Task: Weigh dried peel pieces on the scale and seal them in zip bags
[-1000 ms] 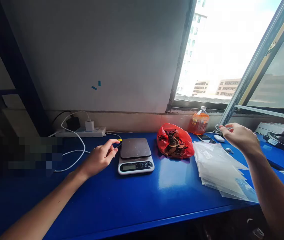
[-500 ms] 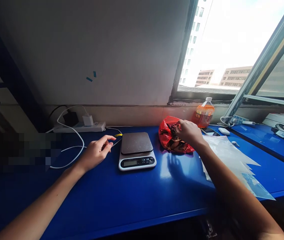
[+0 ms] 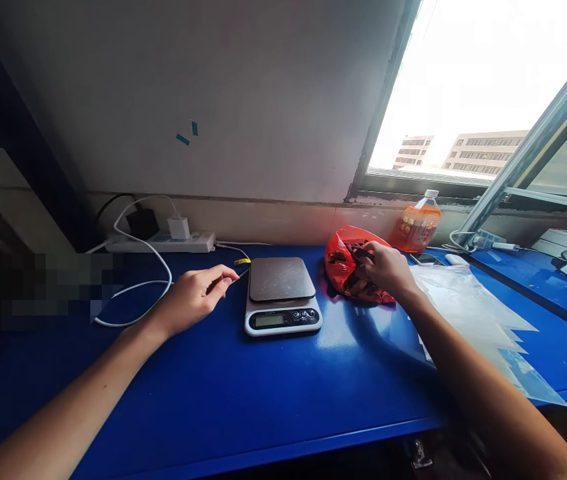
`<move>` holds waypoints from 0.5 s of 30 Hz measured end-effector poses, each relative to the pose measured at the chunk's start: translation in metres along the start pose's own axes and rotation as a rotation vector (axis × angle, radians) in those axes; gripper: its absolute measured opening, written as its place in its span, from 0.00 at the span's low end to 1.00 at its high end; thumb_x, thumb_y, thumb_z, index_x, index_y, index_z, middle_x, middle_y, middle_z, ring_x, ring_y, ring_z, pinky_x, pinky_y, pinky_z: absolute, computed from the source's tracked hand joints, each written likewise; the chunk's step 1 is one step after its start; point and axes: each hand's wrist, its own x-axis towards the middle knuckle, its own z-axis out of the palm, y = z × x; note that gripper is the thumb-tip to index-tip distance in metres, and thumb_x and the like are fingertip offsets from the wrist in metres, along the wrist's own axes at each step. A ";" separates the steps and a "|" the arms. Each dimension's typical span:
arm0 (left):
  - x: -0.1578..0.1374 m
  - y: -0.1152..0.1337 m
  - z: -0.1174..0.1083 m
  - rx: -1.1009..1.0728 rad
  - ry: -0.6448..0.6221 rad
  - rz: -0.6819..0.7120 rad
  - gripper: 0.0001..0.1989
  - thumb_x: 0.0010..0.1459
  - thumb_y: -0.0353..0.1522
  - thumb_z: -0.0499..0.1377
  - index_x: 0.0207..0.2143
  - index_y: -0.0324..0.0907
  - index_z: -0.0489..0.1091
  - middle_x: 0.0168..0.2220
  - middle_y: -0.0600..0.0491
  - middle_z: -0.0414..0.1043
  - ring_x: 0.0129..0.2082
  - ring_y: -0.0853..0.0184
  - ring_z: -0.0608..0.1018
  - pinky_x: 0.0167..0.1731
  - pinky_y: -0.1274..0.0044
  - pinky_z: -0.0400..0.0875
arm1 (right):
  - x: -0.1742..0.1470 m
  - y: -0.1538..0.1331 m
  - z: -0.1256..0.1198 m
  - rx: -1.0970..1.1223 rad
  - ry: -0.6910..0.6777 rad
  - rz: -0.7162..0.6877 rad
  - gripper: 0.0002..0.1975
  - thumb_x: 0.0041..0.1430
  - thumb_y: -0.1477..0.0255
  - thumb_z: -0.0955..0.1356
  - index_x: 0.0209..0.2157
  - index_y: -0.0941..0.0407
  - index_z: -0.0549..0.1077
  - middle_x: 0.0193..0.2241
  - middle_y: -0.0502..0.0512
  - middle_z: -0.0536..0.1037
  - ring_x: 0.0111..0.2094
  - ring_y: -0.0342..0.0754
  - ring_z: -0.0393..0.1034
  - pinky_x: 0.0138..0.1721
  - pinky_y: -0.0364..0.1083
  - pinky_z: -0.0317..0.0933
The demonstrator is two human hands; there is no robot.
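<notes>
A digital kitchen scale point(image 3: 282, 280) with a bare metal platform sits on the blue table, its display facing me. My left hand point(image 3: 196, 295) hovers left of the scale, fingers curled and a small gap between thumb and index finger. The tips are close to a thin cable with a yellow tag point(image 3: 242, 262); I see nothing held. To the right of the scale, a red plastic bag point(image 3: 340, 267) lies open with dark brown, dry-looking pieces point(image 3: 363, 288) inside. My right hand point(image 3: 386, 267) reaches into its mouth, fingers closed on the dark pieces; its fingertips are partly hidden.
Clear plastic bags point(image 3: 473, 300) lie on the right, partly under my right forearm. Behind stand a bottle of orange drink point(image 3: 417, 223) and a phone point(image 3: 426, 259). A power strip point(image 3: 198, 241) with chargers and a looping white cable point(image 3: 168, 267) occupies the back left.
The view has shifted slightly, so the scale and bag appear farther right. My left thumb and index finger have come closer together. My right hand stays in the red bag.
</notes>
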 end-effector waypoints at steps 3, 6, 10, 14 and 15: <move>0.001 0.001 0.001 0.014 -0.020 0.012 0.17 0.61 0.43 0.50 0.41 0.45 0.73 0.32 0.54 0.77 0.31 0.64 0.77 0.29 0.78 0.66 | -0.003 0.005 0.001 0.092 0.079 0.012 0.15 0.59 0.69 0.63 0.44 0.56 0.76 0.40 0.58 0.80 0.41 0.52 0.74 0.39 0.46 0.61; 0.001 0.003 0.000 0.020 -0.038 0.027 0.17 0.62 0.44 0.50 0.42 0.46 0.73 0.33 0.54 0.78 0.32 0.64 0.77 0.30 0.77 0.66 | -0.004 0.005 -0.002 0.155 0.162 0.031 0.15 0.59 0.69 0.62 0.42 0.57 0.77 0.40 0.60 0.79 0.42 0.54 0.73 0.41 0.47 0.62; -0.001 0.010 -0.003 0.014 -0.036 0.052 0.17 0.63 0.42 0.49 0.41 0.45 0.73 0.35 0.53 0.77 0.33 0.63 0.77 0.33 0.76 0.67 | -0.013 -0.018 -0.010 0.444 0.291 -0.032 0.15 0.59 0.66 0.63 0.43 0.58 0.75 0.36 0.60 0.79 0.37 0.52 0.73 0.39 0.48 0.62; -0.009 0.034 0.004 -0.080 0.039 0.104 0.16 0.63 0.41 0.50 0.42 0.42 0.72 0.37 0.51 0.77 0.36 0.63 0.78 0.36 0.75 0.69 | -0.041 -0.062 -0.008 1.005 0.075 -0.167 0.18 0.58 0.62 0.66 0.46 0.57 0.67 0.27 0.51 0.75 0.25 0.43 0.66 0.27 0.43 0.59; -0.012 0.043 0.007 -0.122 0.051 0.109 0.16 0.62 0.40 0.50 0.43 0.42 0.71 0.35 0.52 0.77 0.35 0.64 0.78 0.36 0.75 0.70 | -0.050 -0.072 -0.007 1.112 -0.009 -0.203 0.17 0.58 0.61 0.67 0.45 0.57 0.66 0.27 0.50 0.74 0.24 0.42 0.65 0.26 0.42 0.57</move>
